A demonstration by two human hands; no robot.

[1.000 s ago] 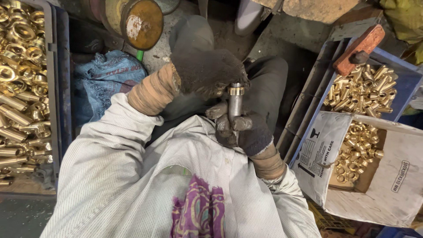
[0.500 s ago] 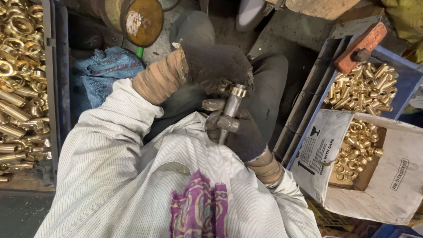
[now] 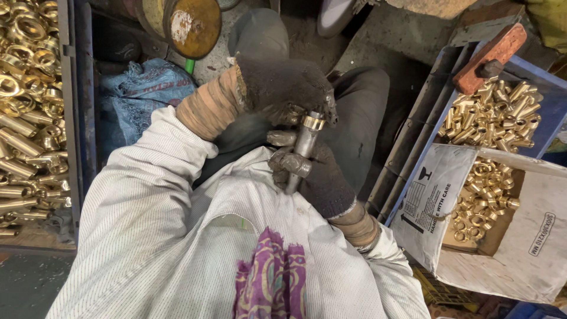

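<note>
Grey steel, dull and smudged, forms a short metal rod (image 3: 302, 150) held nearly upright over the person's lap, leaning slightly to the right at the top. A bright brass ring (image 3: 313, 123) sits around the rod near its upper end, shiny gold against the grey. The right hand (image 3: 316, 177), in a dark grimy glove, is wrapped tightly around the rod's lower half, fingers curled shut on it. The left hand (image 3: 282, 88), also in a dark worn glove with tan wrapping at the wrist, is closed down over the rod's top, its fingertips touching the brass ring.

Compared with a second ago, the left hand has come down from above onto the rod's tip, and the rod has tilted a little rightward; the right hand's hold is unchanged.

To the person's left, a blue crate (image 3: 75, 106) holds brass fittings. To the right, a cardboard box (image 3: 431, 195) holds small brass rings, and behind it a blue tray (image 3: 555, 106) holds more brass pieces.
</note>
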